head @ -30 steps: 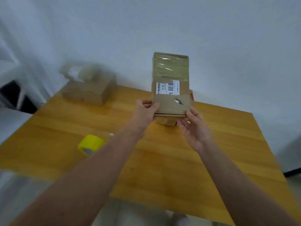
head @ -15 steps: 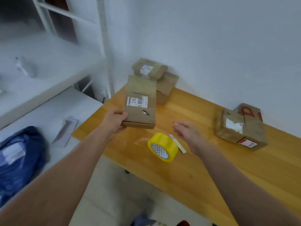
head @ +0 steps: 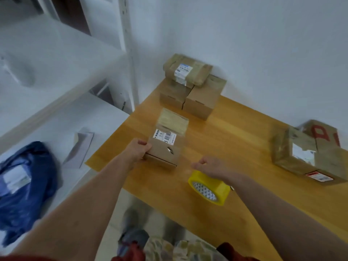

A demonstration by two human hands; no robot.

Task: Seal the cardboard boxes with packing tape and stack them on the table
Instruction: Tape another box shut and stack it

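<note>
With the left hand (head: 136, 150), a firm grip on the near left corner of a small brown cardboard box (head: 165, 147): thumb on the top face, fingers curled round the edge. On that top face, a white barcode label, glossy tape across the far half and a small tear toward the near end. Box close to the left edge of the light wooden tabletop (head: 235, 144), long side pointing at the far left corner; set down on the wood or just above it, impossible to tell.

Right hand (head: 209, 165) near the front edge, just right of the held box, fingers curled with thumb and forefinger close together. Directly under its wrist, a yellow roll of packing tape (head: 209, 187) standing on its rim. Whether the hand touches or holds the roll: cannot tell, too blurred.

In the far left corner, against the white wall, two plain brown cardboard boxes (head: 204, 97) side by side and touching, with a taped, labelled cardboard box (head: 187, 70) lying across both. Toward the right edge, well apart from these, a larger taped cardboard box with red print (head: 308, 153).

Left of the tabletop, a white shelf unit (head: 56, 72); on its lower board a blue plastic bag (head: 24, 181) and a grey envelope (head: 80, 147).
</note>
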